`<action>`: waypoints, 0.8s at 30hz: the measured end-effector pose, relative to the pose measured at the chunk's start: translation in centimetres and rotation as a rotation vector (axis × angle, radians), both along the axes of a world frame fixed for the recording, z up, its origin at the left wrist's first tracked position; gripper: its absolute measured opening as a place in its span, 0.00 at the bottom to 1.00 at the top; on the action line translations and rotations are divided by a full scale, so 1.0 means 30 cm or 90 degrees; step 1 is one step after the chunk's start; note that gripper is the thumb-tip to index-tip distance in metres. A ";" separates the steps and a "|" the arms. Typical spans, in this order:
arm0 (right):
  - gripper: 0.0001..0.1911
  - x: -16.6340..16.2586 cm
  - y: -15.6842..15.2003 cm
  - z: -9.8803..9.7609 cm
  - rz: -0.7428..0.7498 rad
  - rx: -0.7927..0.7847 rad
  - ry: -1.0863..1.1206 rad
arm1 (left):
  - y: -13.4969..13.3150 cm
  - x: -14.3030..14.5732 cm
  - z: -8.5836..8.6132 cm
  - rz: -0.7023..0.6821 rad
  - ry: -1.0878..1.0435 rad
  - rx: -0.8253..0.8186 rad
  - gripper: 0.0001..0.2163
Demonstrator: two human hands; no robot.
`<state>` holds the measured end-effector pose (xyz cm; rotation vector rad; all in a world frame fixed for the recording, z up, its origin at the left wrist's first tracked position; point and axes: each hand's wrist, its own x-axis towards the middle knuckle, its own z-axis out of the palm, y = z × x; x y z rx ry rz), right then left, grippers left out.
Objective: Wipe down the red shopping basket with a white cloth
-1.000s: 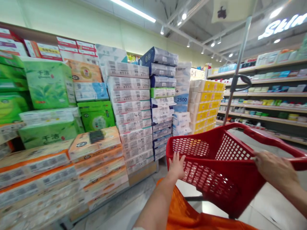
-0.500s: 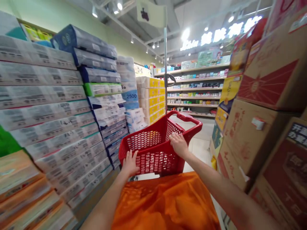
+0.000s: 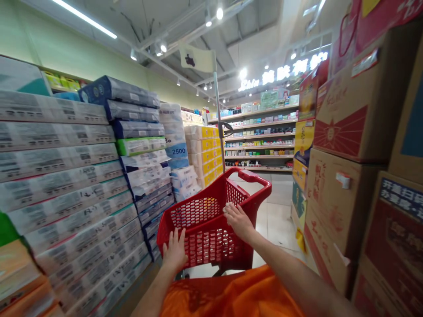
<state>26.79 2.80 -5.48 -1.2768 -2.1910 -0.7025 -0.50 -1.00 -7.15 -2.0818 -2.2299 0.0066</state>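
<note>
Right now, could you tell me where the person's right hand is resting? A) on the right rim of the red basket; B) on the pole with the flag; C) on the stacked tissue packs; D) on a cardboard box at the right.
A: the right hand lies on the right rim of the red basket, while the left hand presses flat against the basket's near wall.

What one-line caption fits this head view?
Both hands, left hand and right hand, rest on a red cart basket between stacked tissue packs and cardboard boxes.
</note>
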 end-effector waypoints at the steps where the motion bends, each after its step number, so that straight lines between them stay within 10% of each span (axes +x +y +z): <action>1: 0.16 -0.005 0.000 -0.002 0.000 -0.004 0.002 | -0.003 0.004 -0.001 0.005 -0.002 0.007 0.37; 7: 0.18 0.000 -0.005 0.035 -0.128 -0.004 0.109 | -0.006 -0.004 -0.016 -0.002 -0.053 0.027 0.38; 12: 0.17 -0.183 -0.002 -0.045 0.019 -0.059 0.027 | 0.004 -0.034 -0.017 -0.023 -0.076 -0.001 0.39; 19: 0.18 -0.050 0.002 0.017 -0.103 -0.010 0.075 | -0.022 -0.066 -0.035 0.067 -0.089 0.051 0.36; 24: 0.18 -0.189 0.002 -0.039 -0.016 -0.053 0.037 | -0.026 -0.077 -0.032 0.049 -0.105 0.026 0.37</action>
